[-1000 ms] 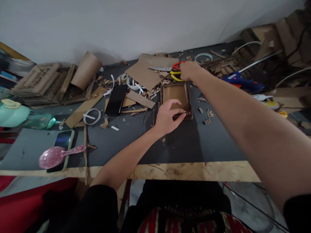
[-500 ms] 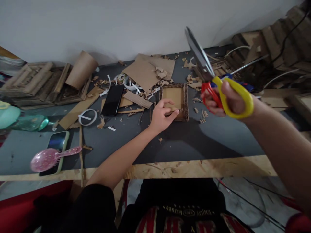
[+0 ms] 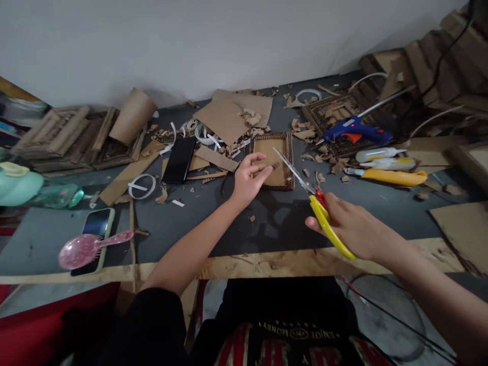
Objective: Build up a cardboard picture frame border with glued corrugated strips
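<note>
**Scissors at the cardboard frame**

Right hand [image 3: 353,229] closed around the yellow and red handles of the scissors [image 3: 310,195], blades slightly parted and pointing up-left toward the cardboard frame [image 3: 273,160]. Left hand [image 3: 247,180] resting at the frame's near left corner, fingers [image 3: 263,170] loosely spread and lying on a small cardboard strip [image 3: 271,166] inside it; whether pinched or merely pressed, cannot tell. Frame flat on the dark desk [image 3: 290,223], near the middle, just beyond the scissor tips.

Left of the frame: black phone [image 3: 180,159], white tape rings [image 3: 142,185], cardboard sheets [image 3: 229,114] and scraps. Further left, near the desk's front edge: pink hairbrush [image 3: 86,247] lying over a second phone [image 3: 95,229]. To the right, well apart from both hands: blue glue gun [image 3: 356,131] and yellow cutter [image 3: 392,176].
</note>
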`<state>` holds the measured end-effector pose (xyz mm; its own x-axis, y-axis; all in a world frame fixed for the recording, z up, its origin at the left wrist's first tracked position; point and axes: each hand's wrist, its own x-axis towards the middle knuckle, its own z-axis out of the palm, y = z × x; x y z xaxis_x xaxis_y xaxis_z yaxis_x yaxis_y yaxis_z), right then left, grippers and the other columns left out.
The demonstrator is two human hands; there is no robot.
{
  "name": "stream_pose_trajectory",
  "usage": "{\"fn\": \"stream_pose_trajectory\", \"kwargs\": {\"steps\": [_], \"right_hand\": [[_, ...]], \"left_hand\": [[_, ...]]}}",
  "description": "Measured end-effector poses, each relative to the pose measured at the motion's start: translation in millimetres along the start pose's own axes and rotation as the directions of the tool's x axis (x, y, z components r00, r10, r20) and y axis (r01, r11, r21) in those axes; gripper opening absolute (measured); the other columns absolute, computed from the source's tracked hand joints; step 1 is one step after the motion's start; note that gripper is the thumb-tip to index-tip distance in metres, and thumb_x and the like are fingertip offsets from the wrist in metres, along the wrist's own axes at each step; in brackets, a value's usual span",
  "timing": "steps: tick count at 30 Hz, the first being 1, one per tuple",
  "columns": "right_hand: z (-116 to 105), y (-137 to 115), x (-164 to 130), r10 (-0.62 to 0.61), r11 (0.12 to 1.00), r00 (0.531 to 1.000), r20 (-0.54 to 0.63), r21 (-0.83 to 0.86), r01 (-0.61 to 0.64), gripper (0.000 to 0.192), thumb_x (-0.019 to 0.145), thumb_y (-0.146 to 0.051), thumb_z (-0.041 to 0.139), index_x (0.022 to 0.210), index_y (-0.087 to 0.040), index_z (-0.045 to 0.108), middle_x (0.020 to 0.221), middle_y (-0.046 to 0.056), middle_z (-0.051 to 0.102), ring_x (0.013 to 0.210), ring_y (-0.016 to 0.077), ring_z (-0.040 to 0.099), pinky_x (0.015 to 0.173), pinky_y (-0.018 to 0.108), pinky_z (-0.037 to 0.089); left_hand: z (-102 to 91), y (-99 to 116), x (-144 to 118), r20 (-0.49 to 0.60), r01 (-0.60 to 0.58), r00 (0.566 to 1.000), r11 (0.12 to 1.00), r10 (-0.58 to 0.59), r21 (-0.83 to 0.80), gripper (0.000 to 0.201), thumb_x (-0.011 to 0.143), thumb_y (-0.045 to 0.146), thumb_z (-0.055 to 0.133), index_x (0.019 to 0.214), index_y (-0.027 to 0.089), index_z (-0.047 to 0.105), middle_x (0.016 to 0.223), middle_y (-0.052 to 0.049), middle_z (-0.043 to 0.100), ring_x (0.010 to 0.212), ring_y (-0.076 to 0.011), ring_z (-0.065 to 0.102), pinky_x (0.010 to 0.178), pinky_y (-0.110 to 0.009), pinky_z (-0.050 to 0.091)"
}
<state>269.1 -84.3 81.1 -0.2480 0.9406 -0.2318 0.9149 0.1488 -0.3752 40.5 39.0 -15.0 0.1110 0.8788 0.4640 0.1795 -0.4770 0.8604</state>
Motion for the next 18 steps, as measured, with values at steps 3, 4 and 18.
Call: {"fn": "stream_pose_trajectory", "kwargs": {"steps": [3,4,18], "right_hand": [[4,-7,3,0.072,0.996,0.991,0.113,-0.061,-0.066,0.053,0.092,-0.076,0.030,0.088,-0.024,0.040,0.090,0.014,0.068,0.076,0.0316,0.069,0.063,0.038,0.042],[5,-9,4,0.082,0.994,0.990,0.116,-0.083,-0.072,0.053,0.092,-0.076,0.031,0.089,-0.023,0.040,0.093,0.015,0.068,0.077,0.0328,0.069,0.062,0.037,0.041],[14,-6,6,0.007,0.989,0.999,-0.034,-0.146,-0.012,0.070,0.086,-0.086,0.030,0.094,-0.020,0.052,0.089,0.015,0.071,0.071,0.0323,0.069,0.058,0.036,0.038]], "left_hand": [[-1.0,-1,2,-0.013,0.074,0.997,0.990,-0.076,-0.124,0.035,0.084,0.056,0.075,0.075,0.022,0.076,0.115,-0.007,0.066,0.112,-0.0241,0.063,0.108,-0.047,0.047],[-1.1,-1,2,-0.012,0.090,0.996,0.984,-0.093,-0.156,0.034,0.083,0.055,0.076,0.074,0.023,0.076,0.116,-0.007,0.066,0.113,-0.0241,0.063,0.109,-0.047,0.046],[-2.7,-4,2,0.042,0.057,0.998,0.997,-0.055,-0.051,0.032,0.091,0.047,0.071,0.071,0.022,0.074,0.120,-0.006,0.065,0.119,-0.0234,0.062,0.110,-0.051,0.047]]}}
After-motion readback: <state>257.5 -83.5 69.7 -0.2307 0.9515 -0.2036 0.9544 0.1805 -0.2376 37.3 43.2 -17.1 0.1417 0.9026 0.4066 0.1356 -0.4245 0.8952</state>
